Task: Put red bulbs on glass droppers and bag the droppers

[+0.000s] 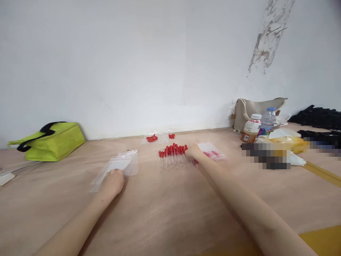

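Note:
Several glass droppers with red rubber bulbs [174, 151] lie side by side on the brown-covered table, bulbs pointing away from me. My right hand [194, 151] is closed at the right end of this row, its fingertips at the bulb of a dropper and partly hidden. Beside that hand, clear zip bags [214, 153] lie flat with red showing in them. My left hand [114, 180] is curled, its fingers pressed on a pile of clear zip bags [128, 161] to the left of the droppers.
Along the wall lie clear bags with red bulbs [152, 138]. A lime-green bag [58, 142] stands at the left. At the right are a beige bag [255, 106], a brown-drink bottle [252, 128], a clear bottle [268, 119], a yellow packet [290, 138] and black items [317, 117].

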A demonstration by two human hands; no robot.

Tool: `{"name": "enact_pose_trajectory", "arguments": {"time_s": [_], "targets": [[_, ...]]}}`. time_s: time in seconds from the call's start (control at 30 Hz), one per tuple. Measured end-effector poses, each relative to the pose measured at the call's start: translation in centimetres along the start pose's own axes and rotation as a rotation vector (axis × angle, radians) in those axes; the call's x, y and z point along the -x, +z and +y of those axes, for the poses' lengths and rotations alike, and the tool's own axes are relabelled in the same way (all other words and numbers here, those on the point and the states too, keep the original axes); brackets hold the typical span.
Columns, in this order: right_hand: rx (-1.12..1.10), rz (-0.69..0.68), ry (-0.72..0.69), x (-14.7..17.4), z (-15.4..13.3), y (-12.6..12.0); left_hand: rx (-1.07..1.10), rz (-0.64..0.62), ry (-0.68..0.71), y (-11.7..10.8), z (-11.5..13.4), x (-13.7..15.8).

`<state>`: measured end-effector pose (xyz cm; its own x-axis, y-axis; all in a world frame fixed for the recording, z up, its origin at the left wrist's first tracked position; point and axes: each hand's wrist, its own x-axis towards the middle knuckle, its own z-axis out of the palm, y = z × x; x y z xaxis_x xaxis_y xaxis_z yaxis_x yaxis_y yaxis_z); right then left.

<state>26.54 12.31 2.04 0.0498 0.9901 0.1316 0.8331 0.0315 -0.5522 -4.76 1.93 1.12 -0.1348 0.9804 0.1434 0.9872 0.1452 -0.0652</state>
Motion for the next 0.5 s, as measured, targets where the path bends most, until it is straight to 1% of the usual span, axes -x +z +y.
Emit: {"name": "enact_pose_trajectory", "arguments": {"time_s": [0.13, 0.2, 0.27, 0.33, 0.4, 0.43, 0.5], "targets": [[-0.080, 0.061, 0.003, 1.2, 0.5, -1.9, -0.101, 0.088, 0.053, -1.2, 1.3, 0.9], [-0.124, 0.101, -0.011, 2.3, 1.1, -2.7, -0.136, 0.124, 0.129, -1.4, 2.1, 1.5], [-0.260, 0.137, -0.041, 3.9, 1.9, -3.0, -0.131, 0.159, 0.291, -1.3, 3.1, 2.2], [-0.508, 0.134, -0.061, 5.8, 2.7, -2.6, -0.039, 0.147, 0.518, -1.1, 4.2, 3.2], [-0.767, 0.088, -0.054, 7.7, 3.5, -1.7, 0.112, 0.058, 0.734, -1.1, 5.4, 4.4], [-0.863, 0.078, -0.042, 8.5, 3.9, -1.2, 0.172, 0.005, 0.816, -1.1, 6.0, 5.1], [-0.995, 0.082, -0.010, 9.9, 4.6, -0.3, 0.229, -0.064, 0.933, -1.3, 7.0, 6.3]]}}
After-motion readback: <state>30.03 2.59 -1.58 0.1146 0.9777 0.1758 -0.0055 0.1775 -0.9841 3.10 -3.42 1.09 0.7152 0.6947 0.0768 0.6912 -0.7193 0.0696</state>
